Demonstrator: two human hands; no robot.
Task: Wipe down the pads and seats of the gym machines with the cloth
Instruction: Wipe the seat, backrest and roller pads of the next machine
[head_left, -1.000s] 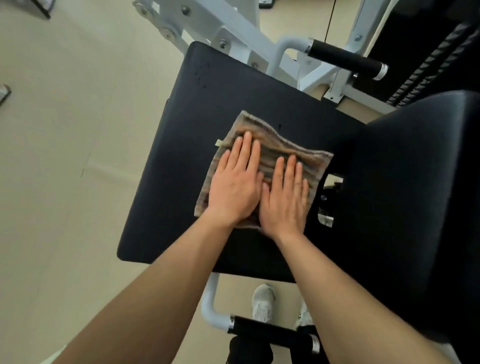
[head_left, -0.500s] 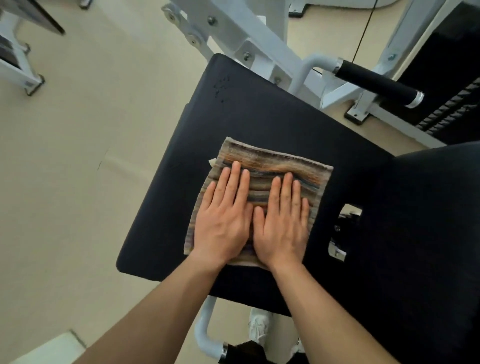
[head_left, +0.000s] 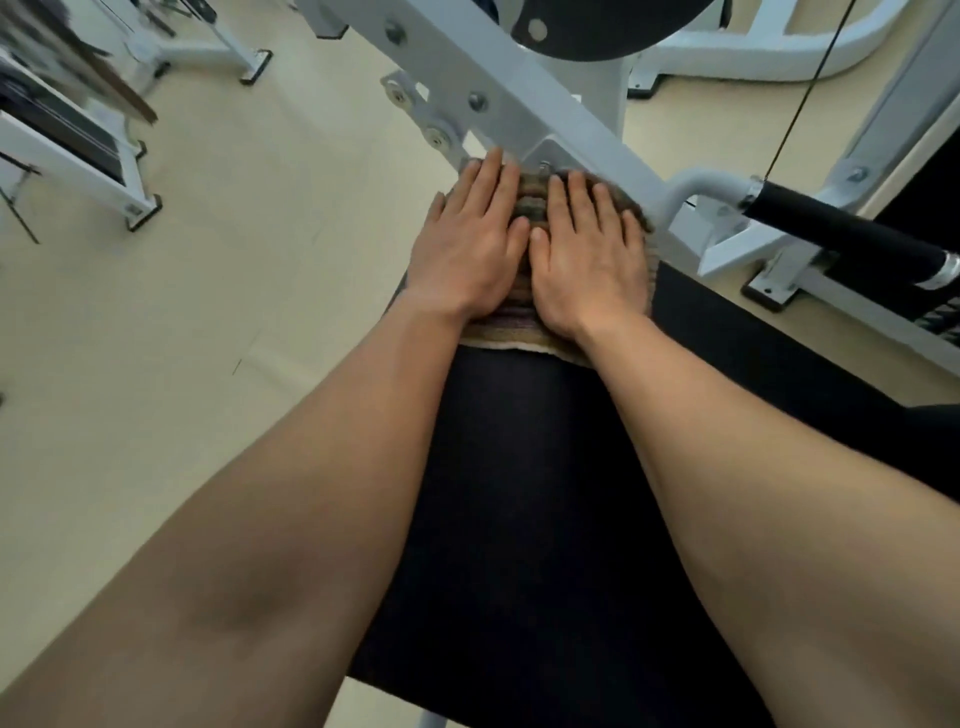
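At the pad's (head_left: 545, 493) far edge, both hands have pushed the cloth (head_left: 524, 325).

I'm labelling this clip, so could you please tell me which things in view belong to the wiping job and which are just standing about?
Job:
- cloth
- pad
- left hand
- right hand

Standing about:
- frame
- handle
- cable
- other machine
- floor

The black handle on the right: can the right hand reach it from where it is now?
Probably yes. The right hand lies flat on the cloth, and nothing blocks the way to the handle.
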